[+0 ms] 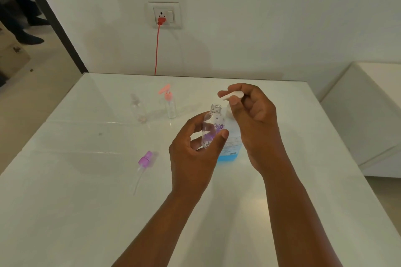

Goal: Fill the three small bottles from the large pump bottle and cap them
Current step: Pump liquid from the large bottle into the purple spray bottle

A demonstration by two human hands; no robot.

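My left hand (195, 149) grips a small clear bottle (211, 128) with purple flower print, uncapped and upright, its mouth just under the white pump spout (232, 95). My right hand (253, 119) pinches that pump head of the large bottle of blue liquid (231, 149), which stands on the table behind the small one. A purple spray cap (145, 161) with its dip tube lies on the table to the left. Farther back stand a small bottle with a pink pump cap (170, 105) and a clear capped small bottle (137, 108).
The white glossy table (86, 212) reaches to a white wall with a socket (164, 14) and a red cord (156, 50). A white cabinet (368, 115) stands at the right. A person's feet (28, 37) show at far left on the floor.
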